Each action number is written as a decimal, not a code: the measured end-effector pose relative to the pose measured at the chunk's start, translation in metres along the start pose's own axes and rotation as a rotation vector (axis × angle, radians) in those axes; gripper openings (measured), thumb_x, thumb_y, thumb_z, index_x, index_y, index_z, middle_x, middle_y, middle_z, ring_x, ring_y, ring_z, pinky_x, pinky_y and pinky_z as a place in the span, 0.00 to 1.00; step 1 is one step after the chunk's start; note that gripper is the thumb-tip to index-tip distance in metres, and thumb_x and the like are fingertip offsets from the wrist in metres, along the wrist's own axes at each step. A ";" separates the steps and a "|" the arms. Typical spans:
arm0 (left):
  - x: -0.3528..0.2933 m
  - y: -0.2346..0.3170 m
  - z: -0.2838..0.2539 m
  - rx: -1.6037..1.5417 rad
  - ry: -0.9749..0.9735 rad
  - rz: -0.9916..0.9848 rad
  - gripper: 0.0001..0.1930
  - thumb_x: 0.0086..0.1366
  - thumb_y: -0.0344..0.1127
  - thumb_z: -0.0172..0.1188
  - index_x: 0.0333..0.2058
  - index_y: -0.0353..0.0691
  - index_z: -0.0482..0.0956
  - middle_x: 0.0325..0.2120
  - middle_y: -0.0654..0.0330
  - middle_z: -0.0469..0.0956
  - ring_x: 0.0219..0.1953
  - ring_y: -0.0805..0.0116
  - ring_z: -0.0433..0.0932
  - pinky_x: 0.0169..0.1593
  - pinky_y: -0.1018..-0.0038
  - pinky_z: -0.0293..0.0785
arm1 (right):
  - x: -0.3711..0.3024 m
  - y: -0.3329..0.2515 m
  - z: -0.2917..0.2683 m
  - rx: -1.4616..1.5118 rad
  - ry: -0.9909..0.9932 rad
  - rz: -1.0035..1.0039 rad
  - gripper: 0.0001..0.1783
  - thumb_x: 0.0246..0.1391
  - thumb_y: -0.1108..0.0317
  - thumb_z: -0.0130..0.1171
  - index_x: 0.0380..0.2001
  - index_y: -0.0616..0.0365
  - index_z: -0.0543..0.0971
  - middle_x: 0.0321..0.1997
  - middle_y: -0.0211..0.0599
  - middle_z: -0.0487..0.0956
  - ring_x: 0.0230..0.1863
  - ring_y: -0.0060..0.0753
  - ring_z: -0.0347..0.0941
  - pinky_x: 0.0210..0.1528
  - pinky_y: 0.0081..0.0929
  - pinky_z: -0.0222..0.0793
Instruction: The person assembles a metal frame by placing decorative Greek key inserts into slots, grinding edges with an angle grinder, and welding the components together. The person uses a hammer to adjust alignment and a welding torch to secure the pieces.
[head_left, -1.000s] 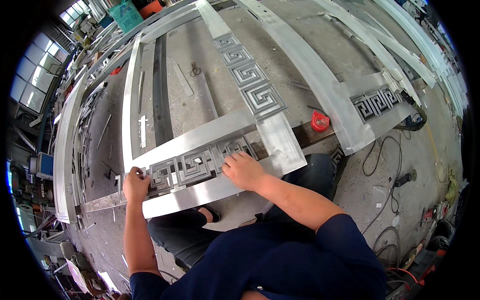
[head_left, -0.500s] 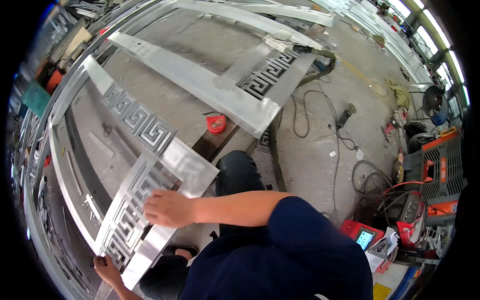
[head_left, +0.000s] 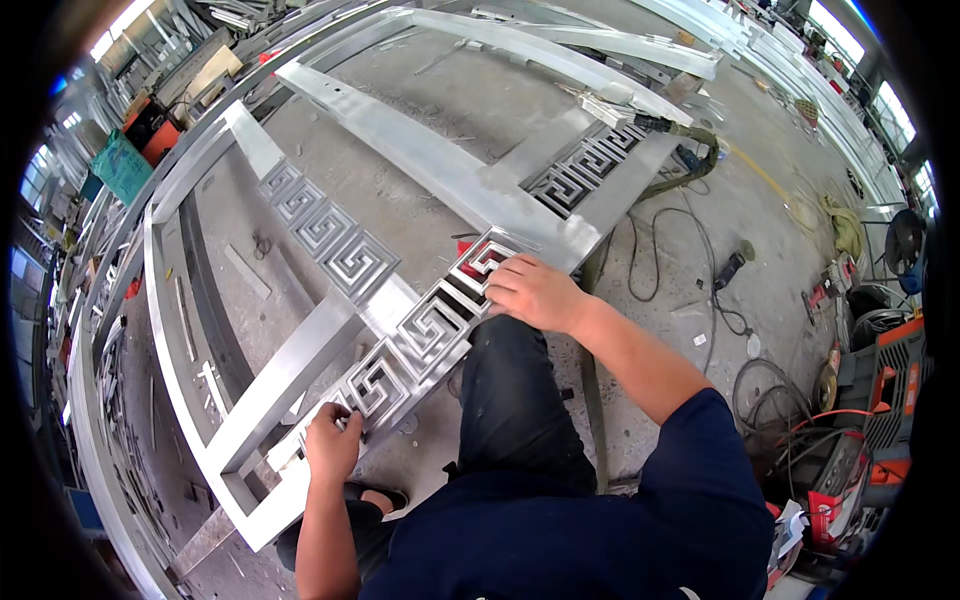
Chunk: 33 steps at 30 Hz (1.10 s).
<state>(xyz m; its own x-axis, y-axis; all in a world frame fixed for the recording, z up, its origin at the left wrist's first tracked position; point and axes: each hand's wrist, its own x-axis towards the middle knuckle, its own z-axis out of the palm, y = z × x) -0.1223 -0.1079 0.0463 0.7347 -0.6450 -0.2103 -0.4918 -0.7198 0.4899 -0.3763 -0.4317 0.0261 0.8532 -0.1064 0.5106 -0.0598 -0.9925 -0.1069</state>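
A silver metal strip with a Greek-key pattern (head_left: pixel 430 325) slants across the near end of a large aluminium frame (head_left: pixel 275 390), in front of my knee. My left hand (head_left: pixel 332 440) is closed on its lower left end. At its upper right end, my right hand (head_left: pixel 538 292) grips the edge with bent fingers. A similar Greek-key panel (head_left: pixel 355 265) sits in the bar beyond it, and another key-pattern insert (head_left: pixel 580 170) fills the far right section. Behind the strip, a red tape measure (head_left: pixel 465 250) is mostly hidden.
An angle grinder (head_left: pixel 733 268) lies on the concrete floor to the right, its cable trailing. Farther right are coiled cables (head_left: pixel 775 385) and an orange-and-grey machine (head_left: pixel 895 390). Metal lengths (head_left: pixel 95 400) are stacked at left. A green-wrapped cable (head_left: pixel 712 165) hangs over the frame's right corner.
The key-pattern strip has come out of the frame's near section and moved right and toward me. My right hand has shifted right to its far end; my left hand moved up and right with it.
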 end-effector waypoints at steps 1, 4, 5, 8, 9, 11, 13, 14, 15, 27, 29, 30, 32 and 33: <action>0.001 0.012 0.000 0.014 -0.023 0.006 0.17 0.61 0.44 0.66 0.36 0.33 0.81 0.27 0.44 0.83 0.33 0.49 0.84 0.39 0.60 0.77 | -0.005 0.008 0.002 0.001 -0.023 0.008 0.11 0.54 0.59 0.67 0.35 0.51 0.80 0.42 0.27 0.77 0.51 0.33 0.74 0.61 0.34 0.67; 0.002 0.041 -0.002 0.087 -0.088 -0.006 0.15 0.60 0.42 0.67 0.35 0.34 0.81 0.33 0.43 0.84 0.34 0.47 0.84 0.40 0.58 0.78 | -0.019 0.026 0.009 -0.007 -0.072 0.037 0.11 0.53 0.59 0.68 0.36 0.51 0.80 0.44 0.25 0.77 0.54 0.32 0.73 0.61 0.33 0.67; 0.002 0.036 0.002 0.137 0.006 0.105 0.14 0.59 0.41 0.67 0.35 0.34 0.80 0.36 0.43 0.84 0.34 0.47 0.84 0.41 0.57 0.79 | -0.020 0.028 0.009 -0.003 -0.061 0.037 0.11 0.53 0.59 0.68 0.36 0.51 0.80 0.44 0.25 0.77 0.54 0.32 0.73 0.61 0.33 0.67; -0.002 0.027 0.017 0.295 0.224 0.406 0.10 0.57 0.34 0.69 0.32 0.35 0.79 0.51 0.45 0.82 0.41 0.45 0.84 0.46 0.55 0.80 | -0.030 0.035 0.006 -0.027 -0.033 0.059 0.10 0.52 0.59 0.68 0.35 0.50 0.80 0.42 0.24 0.77 0.53 0.32 0.72 0.60 0.33 0.66; -0.001 0.031 0.017 0.271 0.216 0.451 0.10 0.57 0.34 0.69 0.32 0.35 0.79 0.51 0.45 0.82 0.43 0.45 0.83 0.48 0.55 0.79 | -0.033 0.035 0.006 -0.055 -0.020 0.078 0.10 0.52 0.59 0.68 0.34 0.50 0.80 0.42 0.25 0.77 0.53 0.32 0.72 0.61 0.33 0.66; 0.000 0.034 0.020 0.222 0.190 0.542 0.10 0.57 0.33 0.69 0.32 0.35 0.78 0.52 0.45 0.81 0.47 0.44 0.82 0.51 0.56 0.78 | -0.044 0.035 0.006 -0.109 0.000 0.123 0.10 0.51 0.59 0.68 0.33 0.50 0.80 0.41 0.25 0.77 0.53 0.33 0.72 0.61 0.33 0.66; -0.002 0.045 0.027 0.158 0.145 0.542 0.12 0.56 0.31 0.71 0.35 0.34 0.78 0.51 0.46 0.81 0.52 0.43 0.79 0.56 0.55 0.74 | -0.063 0.031 0.006 -0.036 0.180 0.240 0.10 0.53 0.60 0.69 0.33 0.52 0.80 0.40 0.29 0.77 0.50 0.37 0.73 0.57 0.36 0.68; -0.002 0.052 0.029 0.151 0.142 0.567 0.13 0.55 0.31 0.71 0.36 0.34 0.78 0.50 0.46 0.81 0.52 0.43 0.79 0.57 0.55 0.74 | -0.076 0.029 0.009 -0.002 0.252 0.319 0.10 0.53 0.60 0.69 0.33 0.52 0.80 0.40 0.30 0.77 0.49 0.39 0.74 0.56 0.37 0.69; -0.002 0.059 0.033 0.144 0.140 0.592 0.14 0.55 0.31 0.72 0.37 0.34 0.78 0.50 0.46 0.81 0.53 0.43 0.78 0.57 0.55 0.73 | -0.091 0.027 0.010 0.031 0.325 0.397 0.10 0.53 0.61 0.69 0.34 0.53 0.81 0.40 0.31 0.78 0.48 0.40 0.74 0.55 0.38 0.70; 0.022 0.209 0.076 0.168 -0.105 0.868 0.25 0.55 0.35 0.74 0.50 0.35 0.77 0.48 0.49 0.81 0.52 0.44 0.78 0.57 0.56 0.72 | -0.417 -0.003 0.103 0.183 -0.083 1.428 0.22 0.58 0.54 0.67 0.47 0.61 0.82 0.48 0.54 0.81 0.51 0.61 0.77 0.52 0.50 0.74; 0.036 0.254 0.104 0.163 -0.171 0.997 0.26 0.55 0.37 0.74 0.51 0.35 0.77 0.49 0.49 0.81 0.52 0.43 0.77 0.57 0.56 0.72 | -0.455 -0.016 0.103 0.190 -0.112 1.551 0.24 0.59 0.53 0.67 0.49 0.60 0.82 0.50 0.53 0.82 0.52 0.59 0.78 0.55 0.48 0.74; 0.040 0.282 0.120 0.174 -0.223 1.024 0.26 0.55 0.35 0.73 0.52 0.36 0.77 0.51 0.49 0.81 0.55 0.45 0.78 0.59 0.59 0.74 | -0.473 -0.022 0.102 0.194 -0.127 1.615 0.24 0.59 0.52 0.66 0.50 0.60 0.82 0.51 0.53 0.82 0.53 0.58 0.78 0.57 0.47 0.74; 0.055 0.320 0.153 0.202 -0.300 1.121 0.28 0.57 0.38 0.72 0.54 0.35 0.76 0.55 0.47 0.79 0.59 0.44 0.75 0.62 0.58 0.71 | -0.493 -0.021 0.097 0.194 -0.134 1.723 0.26 0.58 0.51 0.67 0.50 0.61 0.82 0.53 0.53 0.82 0.55 0.58 0.77 0.58 0.47 0.74; 0.060 0.340 0.168 0.226 -0.301 1.183 0.29 0.58 0.41 0.72 0.56 0.34 0.75 0.58 0.47 0.77 0.62 0.44 0.73 0.64 0.57 0.69 | -0.501 -0.020 0.096 0.206 -0.137 1.773 0.26 0.58 0.50 0.67 0.50 0.61 0.82 0.54 0.54 0.81 0.56 0.58 0.77 0.58 0.46 0.73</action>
<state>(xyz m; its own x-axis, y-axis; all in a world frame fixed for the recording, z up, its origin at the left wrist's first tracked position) -0.3240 -0.4341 0.0582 -0.3366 -0.9397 0.0606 -0.8704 0.3350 0.3607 -0.7523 -0.3531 -0.3097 -0.1190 -0.9144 -0.3869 -0.8110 0.3144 -0.4935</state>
